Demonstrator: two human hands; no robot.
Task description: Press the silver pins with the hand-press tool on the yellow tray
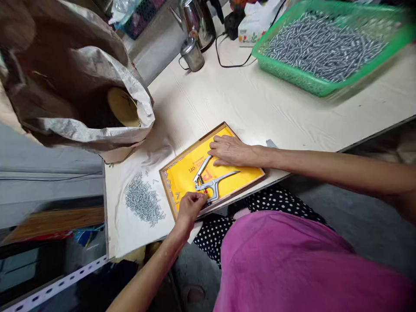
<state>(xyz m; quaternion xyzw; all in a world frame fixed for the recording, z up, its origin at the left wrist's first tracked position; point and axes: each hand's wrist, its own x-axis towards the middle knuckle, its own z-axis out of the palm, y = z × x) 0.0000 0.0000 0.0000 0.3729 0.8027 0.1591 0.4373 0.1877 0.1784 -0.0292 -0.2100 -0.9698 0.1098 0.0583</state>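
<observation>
A shallow wooden tray (169, 167) with a yellow printed liner lies at the near edge of a pale table (247, 99). On the liner rests a silver plier-like hand tool (211, 182) with its handles spread. My right hand (229, 150) lies over the upper handle, fingers curled onto it. My left hand (190, 206) is at the tray's near rim by the tool's jaw, fingertips pinched together on something too small to make out. A few small metal pieces lie in the tray's left corner.
A heap of small silver screws or pins (143, 203) lies left of the tray. A large open sack (84, 86) stands at the left. A green basket (325, 47) full of metal pins sits far right. A steel kettle (198, 19) and small cup (192, 54) stand at the back.
</observation>
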